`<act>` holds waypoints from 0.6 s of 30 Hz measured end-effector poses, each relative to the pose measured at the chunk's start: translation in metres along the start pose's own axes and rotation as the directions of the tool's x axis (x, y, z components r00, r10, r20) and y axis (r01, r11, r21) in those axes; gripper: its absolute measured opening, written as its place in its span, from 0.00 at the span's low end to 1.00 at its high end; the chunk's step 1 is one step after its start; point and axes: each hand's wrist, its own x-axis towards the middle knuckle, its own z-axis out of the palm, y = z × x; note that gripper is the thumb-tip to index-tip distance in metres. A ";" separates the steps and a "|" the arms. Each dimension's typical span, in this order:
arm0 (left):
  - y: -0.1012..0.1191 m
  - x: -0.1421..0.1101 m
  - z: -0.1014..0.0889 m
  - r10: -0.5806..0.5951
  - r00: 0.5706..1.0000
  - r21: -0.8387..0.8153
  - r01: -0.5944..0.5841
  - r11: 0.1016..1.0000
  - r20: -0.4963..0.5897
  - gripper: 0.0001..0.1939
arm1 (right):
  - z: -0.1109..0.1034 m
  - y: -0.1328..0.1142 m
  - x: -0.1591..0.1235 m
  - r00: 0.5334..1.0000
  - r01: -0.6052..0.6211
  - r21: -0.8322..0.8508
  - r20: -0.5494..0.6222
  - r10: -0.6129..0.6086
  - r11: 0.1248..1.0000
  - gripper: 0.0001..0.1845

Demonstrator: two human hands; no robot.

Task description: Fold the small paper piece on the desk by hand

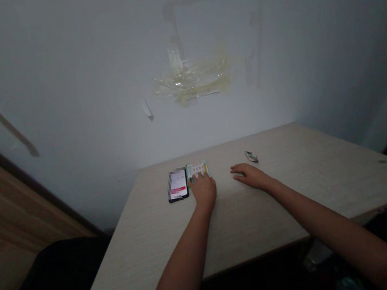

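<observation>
My left hand (204, 190) lies palm down with its fingers spread over the lower part of a small printed card or packet (197, 167), white with green edges and a yellow patch. The hand hides the rest of that item. Just left of it a dark-edged smartphone (177, 185) lies face up with its screen lit, partly pixelated. My right hand (249, 175) rests on or just over the tabletop, fingers loosely apart and pointing left, with nothing visible in it. Beyond it lies a small crumpled foil-like wrapper (251, 156).
The pale wood-grain table (252, 224) stands against a grey wall (92, 83) with peeling clear tape (196, 77). A dark chair-like shape (62, 273) and a wooden panel (4, 218) are at the left. Below the front edge it is dark.
</observation>
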 end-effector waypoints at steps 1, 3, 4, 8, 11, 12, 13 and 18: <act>0.000 0.000 0.000 0.005 1.000 -0.001 -0.005 1.000 -0.001 0.21 | 0.000 0.001 0.000 1.000 0.003 0.006 -0.003 -0.003 1.000 0.17; 0.001 -0.001 -0.002 0.009 1.000 0.000 -0.009 1.000 -0.005 0.20 | 0.001 0.002 0.000 1.000 0.005 0.017 -0.010 -0.005 1.000 0.17; 0.001 -0.001 -0.003 0.012 1.000 0.001 -0.012 1.000 -0.008 0.19 | 0.001 0.003 0.000 1.000 0.006 0.020 -0.012 -0.005 1.000 0.17; 0.001 -0.003 -0.008 0.015 1.000 0.003 -0.015 1.000 -0.011 0.18 | 0.002 0.005 0.000 1.000 0.007 0.025 -0.014 -0.006 1.000 0.17; 0.001 -0.003 -0.011 0.020 1.000 0.005 -0.020 1.000 -0.004 0.19 | 0.003 0.007 0.000 1.000 0.005 0.032 -0.015 -0.005 0.999 0.17; 0.001 -0.003 -0.011 0.017 1.000 0.005 -0.017 1.000 0.001 0.19 | 0.003 0.007 0.000 1.000 0.004 0.033 -0.015 -0.004 0.999 0.17; 0.001 -0.004 -0.012 0.010 1.000 0.005 -0.010 1.000 0.006 0.19 | 0.003 0.007 0.000 1.000 0.005 0.034 -0.015 -0.004 0.999 0.17; 0.001 -0.003 -0.017 -0.003 1.000 -0.011 0.003 1.000 0.027 0.19 | 0.002 0.007 0.000 1.000 0.011 0.029 -0.012 -0.011 1.000 0.17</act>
